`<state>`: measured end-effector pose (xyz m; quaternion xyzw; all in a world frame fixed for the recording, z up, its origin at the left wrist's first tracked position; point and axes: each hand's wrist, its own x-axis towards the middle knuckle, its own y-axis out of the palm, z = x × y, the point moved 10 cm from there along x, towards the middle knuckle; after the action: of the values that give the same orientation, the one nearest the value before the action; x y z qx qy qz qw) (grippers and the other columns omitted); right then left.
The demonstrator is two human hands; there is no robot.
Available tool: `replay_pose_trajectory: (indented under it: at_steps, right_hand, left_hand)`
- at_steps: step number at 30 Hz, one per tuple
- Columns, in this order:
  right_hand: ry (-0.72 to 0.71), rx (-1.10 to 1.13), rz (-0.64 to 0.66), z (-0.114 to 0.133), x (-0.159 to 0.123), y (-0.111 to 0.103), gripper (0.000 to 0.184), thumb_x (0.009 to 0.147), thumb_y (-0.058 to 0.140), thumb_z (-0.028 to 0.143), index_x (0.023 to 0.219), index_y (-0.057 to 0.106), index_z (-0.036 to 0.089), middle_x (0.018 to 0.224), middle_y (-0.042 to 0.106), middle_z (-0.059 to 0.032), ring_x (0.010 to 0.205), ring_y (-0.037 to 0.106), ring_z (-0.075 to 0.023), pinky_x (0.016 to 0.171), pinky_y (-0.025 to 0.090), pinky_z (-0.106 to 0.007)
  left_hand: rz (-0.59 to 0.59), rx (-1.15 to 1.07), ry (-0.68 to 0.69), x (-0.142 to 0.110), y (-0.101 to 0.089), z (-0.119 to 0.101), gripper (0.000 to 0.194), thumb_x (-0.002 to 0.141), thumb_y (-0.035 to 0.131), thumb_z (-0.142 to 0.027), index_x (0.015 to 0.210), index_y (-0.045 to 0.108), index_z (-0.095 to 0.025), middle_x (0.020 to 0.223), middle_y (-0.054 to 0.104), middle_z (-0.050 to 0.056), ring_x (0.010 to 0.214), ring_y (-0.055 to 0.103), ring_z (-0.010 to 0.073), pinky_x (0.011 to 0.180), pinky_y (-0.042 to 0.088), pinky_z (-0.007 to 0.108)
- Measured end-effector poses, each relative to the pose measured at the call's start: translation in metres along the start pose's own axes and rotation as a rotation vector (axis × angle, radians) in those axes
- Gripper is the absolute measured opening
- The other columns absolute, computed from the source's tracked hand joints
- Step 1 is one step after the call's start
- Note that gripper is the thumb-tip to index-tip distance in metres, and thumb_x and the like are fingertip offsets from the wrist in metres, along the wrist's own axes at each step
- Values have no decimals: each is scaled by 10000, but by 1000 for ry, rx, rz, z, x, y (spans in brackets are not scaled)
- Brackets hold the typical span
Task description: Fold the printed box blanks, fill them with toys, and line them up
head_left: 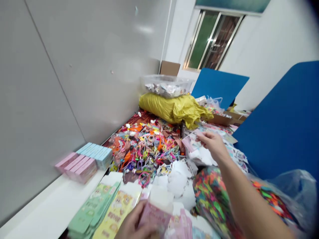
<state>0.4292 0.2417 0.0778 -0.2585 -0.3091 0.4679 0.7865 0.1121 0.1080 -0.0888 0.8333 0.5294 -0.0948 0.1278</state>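
Note:
My left hand (pixel 134 223), low in the view, is closed around a pink carton (pixel 155 215) with its white top flap standing up. Farther out, my right hand (pixel 212 143) pinches a flat pale-pink printed card (pixel 190 140) above a heap of white paper pieces (pixel 179 181). Flat green cartons (pixel 96 202) and yellow cartons (pixel 119 205) lie in stacks left of my left hand. More pink cartons (pixel 178 226) lie just right of it. Small colourful trinkets (pixel 149 142) spread in a pile beyond.
Pink boxes (pixel 77 166) and light-blue boxes (pixel 97 154) stand in rows on a white ledge by the grey wall. A yellow sack (pixel 169 108) lies at the back under a clear bin (pixel 166 84). Blue panels (pixel 284 126) and a bag of bright pieces (pixel 211 196) are at right.

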Motion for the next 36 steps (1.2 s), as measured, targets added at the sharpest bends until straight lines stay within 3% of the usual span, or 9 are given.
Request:
replay_pose_trajectory:
  at_steps: [6, 8, 12, 14, 18, 20, 25, 28, 36]
  right_hand:
    - [-79, 546, 120, 37, -137, 5, 246, 817, 630, 452, 754, 671, 217, 655, 640, -17, 548, 535, -124, 504, 436, -235]
    - [-98, 466, 144, 41, -169, 12, 211, 835, 615, 418, 770, 685, 231, 663, 650, -18, 569, 563, -140, 521, 453, -251]
    - [-211, 244, 380, 42, -208, 41, 176, 857, 586, 374, 901, 719, 266, 829, 714, -27, 753, 647, -182, 671, 506, -298]
    - [-221, 185, 419, 30, -211, 44, 211, 851, 592, 382, 993, 709, 280, 951, 718, -34, 841, 651, -194, 728, 508, -314]
    - [-42, 98, 200, -20, -186, 30, 228, 833, 583, 400, 913, 702, 223, 931, 719, -63, 786, 649, -207, 674, 499, -314]
    - [-28, -12, 182, -34, -175, 40, 204, 839, 555, 349, 861, 694, 202, 875, 715, -64, 760, 645, -206, 680, 494, -314]
    - [-325, -293, 296, -14, -170, 98, 412, 810, 563, 198, 1221, 600, 208, 1121, 619, -112, 993, 575, -249, 877, 451, -366]
    - [-507, -508, 348, -1, -179, 123, 432, 837, 538, 159, 1262, 562, 232, 1223, 543, -129, 1060, 509, -273, 884, 433, -371]
    - [-493, -484, 358, -4, -179, 121, 180, 847, 497, 126, 981, 610, 167, 1107, 575, -131, 1025, 491, -246, 885, 417, -356]
  left_hand:
    - [118, -39, 85, -3, 33, -10, 441, 809, 632, -282, 1233, 554, -192, 1162, 666, 64, 1036, 618, 250, 903, 493, 350]
    - [149, -57, 89, -6, 42, -8, 443, 806, 641, -270, 1232, 554, -186, 1189, 651, 67, 1047, 610, 248, 915, 484, 344]
    - [159, -13, 91, -17, 50, -1, 399, 806, 647, -273, 1191, 585, -185, 1122, 668, 54, 1051, 597, 249, 938, 464, 346]
    - [147, 17, 90, -22, 49, 4, 398, 808, 647, -288, 1192, 590, -199, 1121, 669, 40, 1057, 591, 242, 940, 459, 334]
    - [137, 39, 60, -28, 44, 15, 412, 806, 645, -299, 1201, 582, -198, 1089, 676, 30, 1015, 604, 232, 901, 479, 324]
    - [142, 22, 38, -31, 44, 20, 408, 803, 647, -299, 1192, 583, -196, 1071, 680, 29, 995, 612, 231, 890, 485, 328]
    - [130, 21, 48, -34, 44, 18, 393, 783, 665, -271, 1163, 607, -187, 1079, 689, 35, 1018, 610, 240, 912, 476, 334]
    - [118, -29, 37, -36, 41, 17, 404, 787, 665, -282, 1174, 602, -187, 1107, 691, 46, 1042, 614, 249, 919, 485, 352]
    - [-40, 1, -116, -33, 13, 41, 597, 720, 719, -488, 1231, 581, -213, 1292, 633, 69, 1207, 554, 320, 1059, 420, 444]
